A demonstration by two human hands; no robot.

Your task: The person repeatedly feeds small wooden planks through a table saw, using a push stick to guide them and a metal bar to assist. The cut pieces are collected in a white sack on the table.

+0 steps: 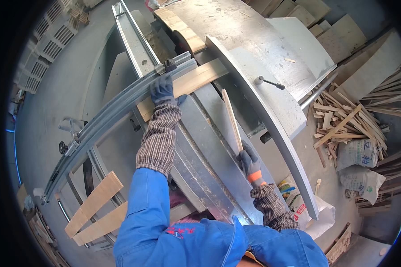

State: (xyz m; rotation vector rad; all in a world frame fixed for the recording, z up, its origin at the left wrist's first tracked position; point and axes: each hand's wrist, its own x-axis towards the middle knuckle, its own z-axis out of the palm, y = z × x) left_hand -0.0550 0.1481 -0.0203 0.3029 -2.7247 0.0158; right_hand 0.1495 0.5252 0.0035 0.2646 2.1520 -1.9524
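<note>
My left hand [163,90], in a dark grey work glove, grips a pale wooden board [201,78]. Its fingers reach over the board toward the long aluminium fence [113,107], and the thumb lies on the near side. The board rests along that fence, with its right end by the grey metal rip fence [272,127]. My right hand [248,161], also gloved, closes around the lower end of a thin wooden stick [231,116]. The stick points up and away over the saw's metal table [196,147]. Striped sleeve covers reach both wrists.
Another wooden strip [182,26] lies beyond the fence beside the steel table top [249,26]. A lever handle [272,83] sticks out right of the rip fence. Offcuts [343,120] and white sacks [361,171] pile at right. Two boards [96,200] lie on the frame at lower left.
</note>
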